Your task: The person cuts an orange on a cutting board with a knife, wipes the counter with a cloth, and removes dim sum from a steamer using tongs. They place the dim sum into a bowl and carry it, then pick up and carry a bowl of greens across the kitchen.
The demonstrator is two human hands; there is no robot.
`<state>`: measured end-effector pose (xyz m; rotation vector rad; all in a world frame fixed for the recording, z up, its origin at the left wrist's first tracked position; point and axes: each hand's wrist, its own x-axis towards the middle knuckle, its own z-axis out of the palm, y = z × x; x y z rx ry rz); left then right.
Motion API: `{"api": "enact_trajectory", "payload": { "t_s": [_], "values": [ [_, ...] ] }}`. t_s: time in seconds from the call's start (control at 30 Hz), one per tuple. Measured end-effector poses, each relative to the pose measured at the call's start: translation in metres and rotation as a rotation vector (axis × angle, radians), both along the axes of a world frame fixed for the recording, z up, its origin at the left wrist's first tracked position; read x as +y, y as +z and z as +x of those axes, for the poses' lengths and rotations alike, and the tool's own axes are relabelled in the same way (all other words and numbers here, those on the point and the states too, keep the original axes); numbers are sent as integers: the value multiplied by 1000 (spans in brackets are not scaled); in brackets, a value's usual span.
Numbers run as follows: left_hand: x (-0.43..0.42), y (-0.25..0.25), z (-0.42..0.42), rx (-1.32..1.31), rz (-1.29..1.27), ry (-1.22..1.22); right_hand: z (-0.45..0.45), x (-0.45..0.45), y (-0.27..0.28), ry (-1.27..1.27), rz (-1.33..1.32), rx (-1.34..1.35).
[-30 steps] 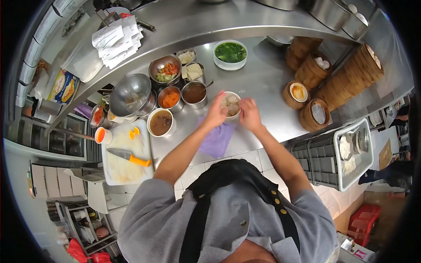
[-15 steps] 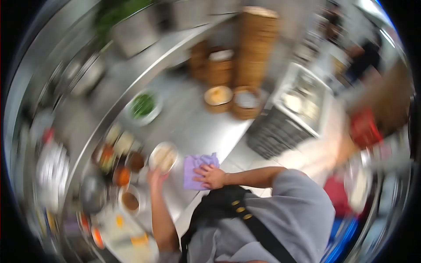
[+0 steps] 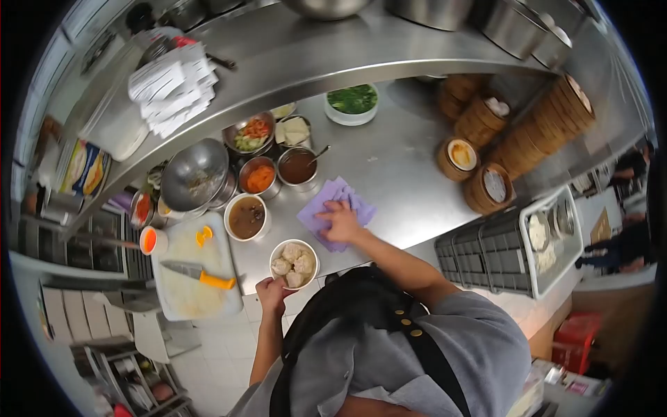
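Note:
My left hand (image 3: pixel 273 295) grips the rim of a white bowl (image 3: pixel 294 265) from below left. Several pale dumplings (image 3: pixel 294 263) lie in the bowl, which is at the front edge of the steel counter. My right hand (image 3: pixel 340 223) lies with fingers spread on a crumpled purple cloth (image 3: pixel 353 199) on the counter. Left of the cloth stands a white bowl of brown soup (image 3: pixel 246 217). Behind that are a metal pot of dark sauce with a spoon (image 3: pixel 298 167) and a pot of orange food (image 3: pixel 259 177).
At left, a knife (image 3: pixel 198 274) lies on a white cutting board (image 3: pixel 187 302). Bamboo steamers (image 3: pixel 528 142) stand at the back right, near a grey crate (image 3: pixel 483 254). A bowl of chopped greens (image 3: pixel 352 112) sits under the raised steel shelf (image 3: pixel 299 66). Other people appear in the background.
The view has turned and sharpened. The dumpling bowl has come to the counter's front edge in my left hand. My right hand and the cloth are now farther in on the counter.

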<state>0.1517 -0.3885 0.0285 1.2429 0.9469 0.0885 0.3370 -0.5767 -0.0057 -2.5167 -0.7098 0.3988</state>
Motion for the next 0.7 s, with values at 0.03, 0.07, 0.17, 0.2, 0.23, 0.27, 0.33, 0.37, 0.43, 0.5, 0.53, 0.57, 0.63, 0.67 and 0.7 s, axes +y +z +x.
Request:
{"api": "enact_trajectory", "payload": {
  "t_s": [0.03, 0.07, 0.17, 0.2, 0.23, 0.27, 0.33, 0.37, 0.43, 0.5, 0.53, 0.57, 0.63, 0.67, 0.7],
  "values": [
    [0, 7, -3, 8, -1, 34, 29, -5, -23, -107, 306, 117],
    [-2, 7, -8, 10, -4, 61, 65, -16, -51, -214, 603, 240],
    [-12, 6, -20, 9, 16, 166, 144, -70, -78, -147, 826, -146],
    [-15, 2, -25, -81, 8, 190, 147, -65, -53, -189, 552, 63],
    [-20, -1, -26, -93, 37, 240, 140, -54, -40, -34, 651, 262],
    [-24, -7, -31, -141, 46, 268, 126, -46, -30, 129, 715, 476],
    [-38, 3, -33, -72, 55, 382, 101, -29, -9, 362, 338, 214],
    [-48, 20, -35, -75, 27, 480, 89, -23, -10, 399, 309, -109],
    [-62, 18, -54, -80, 21, 643, 65, -17, -18, 435, 268, -452],
    [-82, 37, -81, -50, -19, 770, 48, -16, -14, 536, 178, -419],
    [-94, 36, -97, -51, -6, 870, 41, -13, 5, 613, 138, -369],
    [-107, 35, -122, -58, -24, 897, 21, -5, 25, 700, 167, -377],
    [-133, 47, -164, -36, -39, 967, -35, 25, 58, 963, 496, -36],
    [-149, 54, -186, -32, -2, 1005, -74, 38, 68, 1077, 540, -14],
    [-165, 58, -209, -43, 14, 1060, -115, 48, 76, 1076, 367, 444]
  ]
}}
